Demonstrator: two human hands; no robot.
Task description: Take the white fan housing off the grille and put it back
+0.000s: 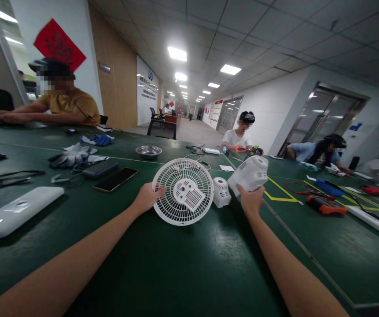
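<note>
My left hand [148, 198] grips the left rim of a round white fan grille [164, 209], thumb over its front. The grille is held upright, its slotted centre plate facing me. To the right, my right hand [251, 199] is closed round the lower end of a white plastic fan housing [250, 174], which is tilted and has vent slots at its top. Between the two, a smaller white vented motor cover [221, 193] stands on the green table [182, 268], close beside the grille's right edge.
A steel bowl [149, 152] stands behind the grille. Left lie a black phone [115, 179], a grey power bank [100, 168], gloves [72, 156] and a white device [20, 211]. Right are an orange multimeter [326, 206] and yellow tape lines [283, 199]. Several people sit around the table.
</note>
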